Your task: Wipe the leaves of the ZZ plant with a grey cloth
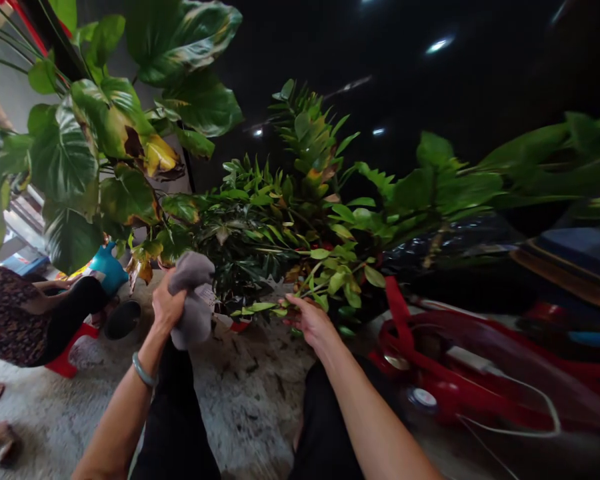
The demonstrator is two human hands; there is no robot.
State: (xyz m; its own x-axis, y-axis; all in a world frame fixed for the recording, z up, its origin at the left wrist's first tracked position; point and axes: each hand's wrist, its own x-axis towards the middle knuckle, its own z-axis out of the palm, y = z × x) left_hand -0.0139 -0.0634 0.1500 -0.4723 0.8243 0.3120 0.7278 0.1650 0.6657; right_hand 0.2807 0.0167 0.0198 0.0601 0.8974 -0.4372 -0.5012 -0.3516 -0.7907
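A crumpled grey cloth (193,303) hangs from my left hand (167,303), whose fingers are closed around its upper part. That wrist wears a pale green bangle (143,371). Lower right of the plants, my right hand (313,323) has its thumb and fingers closed at a leafy green stem (260,308); the fingertips are partly hidden by leaves. Yellow-green leaves (337,280) spread just above this hand. Behind both hands stands a dense clump of potted greenery (305,167), with a few yellow and brown leaves.
A large broad-leaved plant (65,153) leans in at the upper left. Beneath it, a person (15,313) sits on a red stool (73,347) near a dark bucket (123,320). On the right are a red bag-like container (420,353) and a white cable (545,400).
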